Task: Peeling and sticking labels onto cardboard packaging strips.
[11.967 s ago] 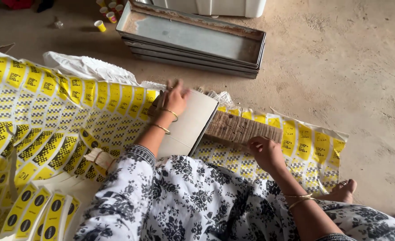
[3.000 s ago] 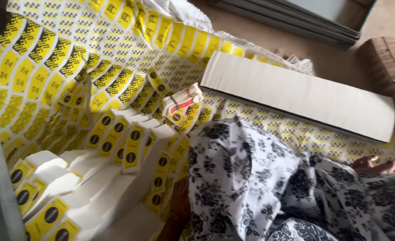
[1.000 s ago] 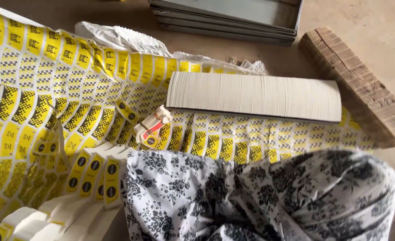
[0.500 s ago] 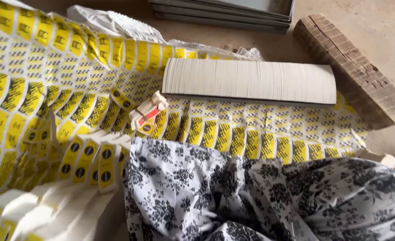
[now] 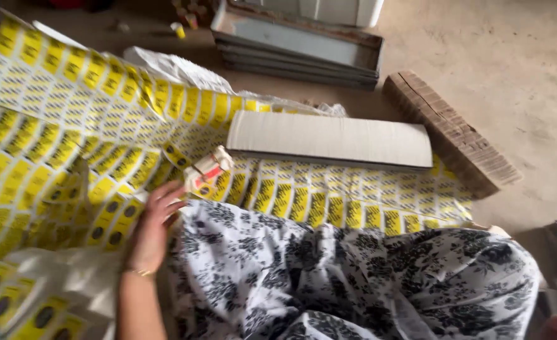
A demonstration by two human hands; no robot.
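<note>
Head view: the left hand [image 5: 149, 230] lies at the lower left, fingers loosely spread and empty, resting on the yellow printed sheets [image 5: 71, 145] beside the black-and-white floral cloth [image 5: 329, 277] over the person's lap. A thin bangle sits at the wrist. Just above the fingertips lies a small red-and-white box [image 5: 208, 170] on the sheets, not touched. Right of it lies a white card stack [image 5: 329, 140], flat on the sheets. A brown cardboard stack [image 5: 451, 141] lies on the floor at the right. Grey metal trays [image 5: 297, 41] are stacked at the top. The right hand is out of view.
</note>
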